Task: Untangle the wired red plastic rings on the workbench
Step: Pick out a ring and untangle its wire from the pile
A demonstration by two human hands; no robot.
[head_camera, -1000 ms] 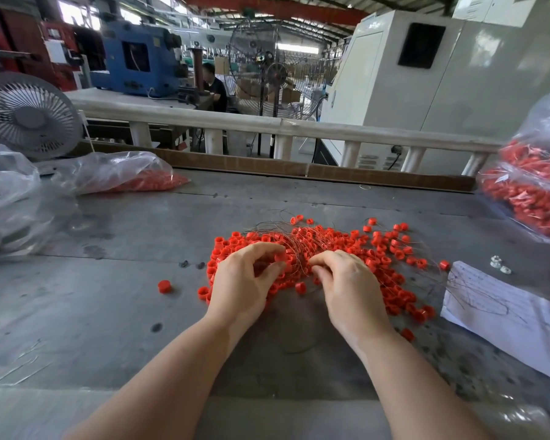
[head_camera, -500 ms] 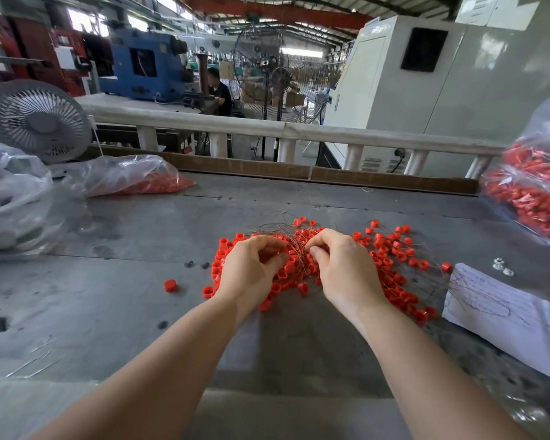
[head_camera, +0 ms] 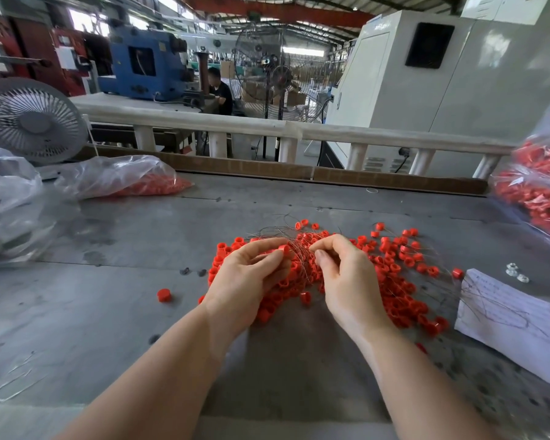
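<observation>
A heap of small red plastic rings [head_camera: 394, 268] tangled with thin wires lies in the middle of the grey workbench [head_camera: 108, 300]. My left hand [head_camera: 248, 281] is over the heap's left side and pinches one red ring [head_camera: 284, 249] between thumb and fingers. My right hand [head_camera: 346, 277] is just to its right, fingers curled and pinching a bundle of thin wires [head_camera: 300, 252] at the top of the heap. Both hands hide the rings beneath them. One loose red ring [head_camera: 163, 295] lies apart to the left.
A clear bag of red rings [head_camera: 131, 179] lies at the back left beside a small fan [head_camera: 32, 122] and more plastic bags [head_camera: 7, 198]. Another full bag [head_camera: 537, 192] stands at the right edge. White paper [head_camera: 515, 319] and small white parts [head_camera: 515, 273] lie at the right.
Both hands have lifted off the heap and come closer together. The left hand has picked up a ring and the right has gathered wires between its fingertips.
</observation>
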